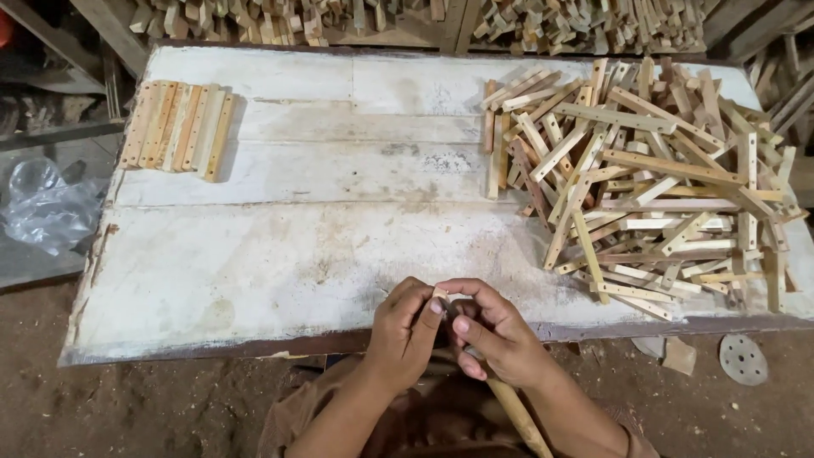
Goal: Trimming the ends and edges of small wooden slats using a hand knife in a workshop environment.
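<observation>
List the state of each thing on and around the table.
Left hand: pinching a small wood piece.
Right hand: pinching the same piece; a wooden handle runs below it.
Loose slats: jumbled heap, table's right side.
Neat slats: flat, side by side, far left corner.
Table: white paint worn.
Plastic bag: crumpled, on the ground.

Single head-worn view, looking steeply down and forward from above the near edge of a worn, white-painted wooden plank table [339, 254], whose whole top fills the frame from the near edge to the far edge. The camera sits close to the person's own left hand [404, 331] and right hand [496, 335], which meet at the bottom centre just before the near edge. A strip of brown dirt floor [153, 407] shows below the table.
</observation>
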